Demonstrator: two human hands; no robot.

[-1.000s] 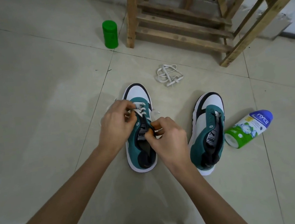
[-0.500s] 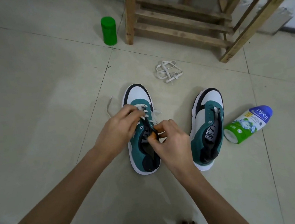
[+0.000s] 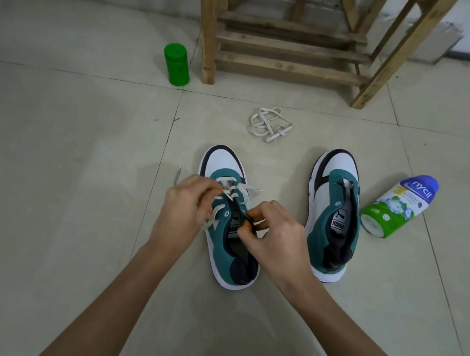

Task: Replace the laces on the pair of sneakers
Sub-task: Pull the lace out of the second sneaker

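A person laces the left sneaker [image 3: 227, 225] on the tiled floor [image 3: 51, 169], the white lace [image 3: 236, 190] threaded through its front eyelets only. The left hand [image 3: 186, 212] pinches the lace near the toe; the right hand [image 3: 272, 229] is closed on the shoe's right eyelet edge beside the tongue. The right sneaker [image 3: 334, 213] stands just beside it, apparently unlaced, with a bundled lace [image 3: 270, 124] lying beyond both. Lacing appears at an early stage; the next move likely calls for feeding a lace end through the next open eyelet and drawing it snug.
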